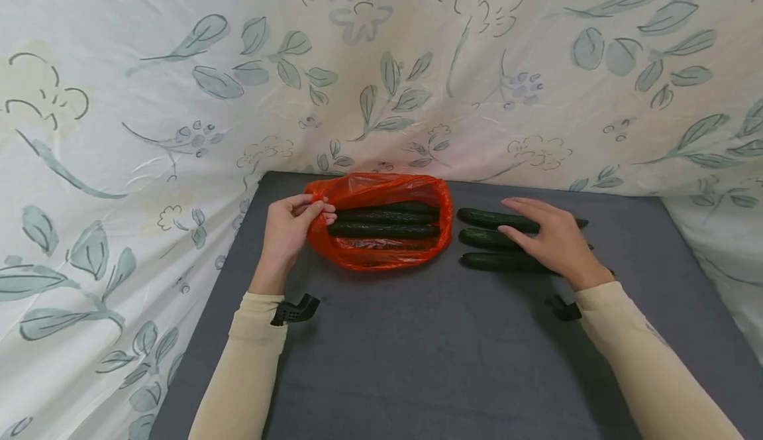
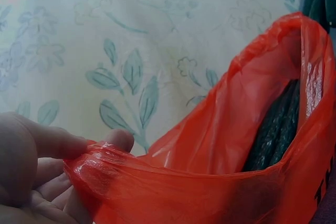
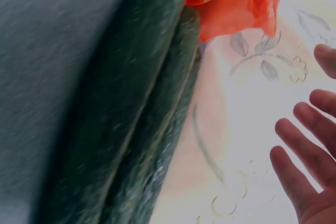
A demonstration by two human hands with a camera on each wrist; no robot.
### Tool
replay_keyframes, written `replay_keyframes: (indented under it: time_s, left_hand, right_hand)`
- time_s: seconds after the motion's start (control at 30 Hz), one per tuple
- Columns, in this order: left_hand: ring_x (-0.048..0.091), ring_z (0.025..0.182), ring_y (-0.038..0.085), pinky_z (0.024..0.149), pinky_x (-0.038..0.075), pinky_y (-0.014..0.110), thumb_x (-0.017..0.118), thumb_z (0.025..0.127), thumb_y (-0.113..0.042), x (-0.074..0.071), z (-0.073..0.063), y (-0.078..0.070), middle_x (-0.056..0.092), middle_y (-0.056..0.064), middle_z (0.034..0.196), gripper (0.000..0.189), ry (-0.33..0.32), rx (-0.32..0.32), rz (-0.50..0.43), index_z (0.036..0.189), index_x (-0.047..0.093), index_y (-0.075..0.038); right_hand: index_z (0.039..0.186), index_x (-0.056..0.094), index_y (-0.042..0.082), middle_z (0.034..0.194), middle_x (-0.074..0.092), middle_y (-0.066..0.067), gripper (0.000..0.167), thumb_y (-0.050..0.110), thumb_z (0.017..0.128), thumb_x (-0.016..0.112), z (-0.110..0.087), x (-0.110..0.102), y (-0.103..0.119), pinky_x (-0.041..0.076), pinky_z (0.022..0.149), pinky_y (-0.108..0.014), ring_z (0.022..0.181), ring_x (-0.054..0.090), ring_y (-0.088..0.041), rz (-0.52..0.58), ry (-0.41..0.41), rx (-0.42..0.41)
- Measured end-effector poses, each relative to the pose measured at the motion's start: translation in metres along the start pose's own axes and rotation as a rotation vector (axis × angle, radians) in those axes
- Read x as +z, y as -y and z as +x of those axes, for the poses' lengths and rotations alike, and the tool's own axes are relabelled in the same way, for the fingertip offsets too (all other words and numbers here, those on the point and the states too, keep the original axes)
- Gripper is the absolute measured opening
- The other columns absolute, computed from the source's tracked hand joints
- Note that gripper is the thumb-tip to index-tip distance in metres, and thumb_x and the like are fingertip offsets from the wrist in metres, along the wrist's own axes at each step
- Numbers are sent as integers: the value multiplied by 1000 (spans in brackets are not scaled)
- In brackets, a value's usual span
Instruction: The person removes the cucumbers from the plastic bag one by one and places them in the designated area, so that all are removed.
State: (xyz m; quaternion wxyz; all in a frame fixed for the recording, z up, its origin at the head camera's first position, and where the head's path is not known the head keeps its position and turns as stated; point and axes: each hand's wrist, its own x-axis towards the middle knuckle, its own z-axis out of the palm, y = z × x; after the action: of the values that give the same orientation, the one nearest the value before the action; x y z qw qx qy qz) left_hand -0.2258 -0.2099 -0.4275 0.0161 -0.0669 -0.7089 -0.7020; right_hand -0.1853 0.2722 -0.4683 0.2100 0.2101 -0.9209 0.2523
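A red plastic bag (image 1: pixel 357 261) lies with its mouth spread on the table, several dark green cucumbers (image 1: pixel 384 230) inside it. My left hand (image 1: pixel 292 228) pinches the bag's left rim between thumb and fingers; the left wrist view shows the bunched red film (image 2: pixel 105 163) in that grip. To the bag's right, three more cucumbers (image 1: pixel 503 262) lie side by side. Over them hovers my right hand (image 1: pixel 551 238), its fingers spread and holding nothing. In the right wrist view those fingers (image 3: pixel 299 150) stand apart from the cucumbers (image 3: pixel 131 103).
A dark grey table (image 1: pixel 417 347) bears everything. Behind it and at the sides hangs a white cloth (image 1: pixel 381 109) with leaf and flower prints, close to the bag's far side. A black wrist strap mount (image 1: pixel 296 309) sits on the left wrist.
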Motion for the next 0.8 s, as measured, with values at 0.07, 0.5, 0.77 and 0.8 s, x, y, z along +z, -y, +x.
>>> replay_keyframes:
  time_s: [0.07, 0.5, 0.77, 0.8]
  left_hand:
    - [81, 82, 20, 84, 66, 37, 66, 108, -2, 0, 0, 0, 78, 25, 106, 32, 3, -1, -3, 133, 65, 18]
    - [81, 84, 22, 86, 65, 42, 65, 109, -4, 2, 1, -2, 78, 24, 105, 32, 12, -5, -15, 132, 65, 19]
    - [81, 83, 23, 85, 66, 41, 63, 110, -2, 3, 1, 0, 76, 31, 109, 32, 26, 2, -14, 133, 64, 20]
    - [81, 84, 23, 84, 66, 42, 62, 110, -2, 3, 1, 0, 76, 31, 110, 32, 30, 3, -15, 133, 63, 20]
  right_hand:
    - [143, 73, 11, 139, 71, -16, 59, 14, 88, 93, 6, 1, 4, 61, 85, -62, 118, 70, -40, 7, 3, -8]
    - [144, 72, 13, 141, 70, -13, 55, 25, 94, 90, 44, 13, 36, 58, 99, -62, 125, 68, -36, 13, 101, -23]
    - [144, 72, 10, 141, 70, -15, 54, 26, 95, 88, 62, 25, 50, 56, 103, -63, 125, 68, -37, 12, 140, -87]
    - [143, 72, 9, 142, 69, -15, 54, 26, 95, 88, 65, 27, 52, 56, 104, -63, 126, 68, -37, 12, 144, -100]
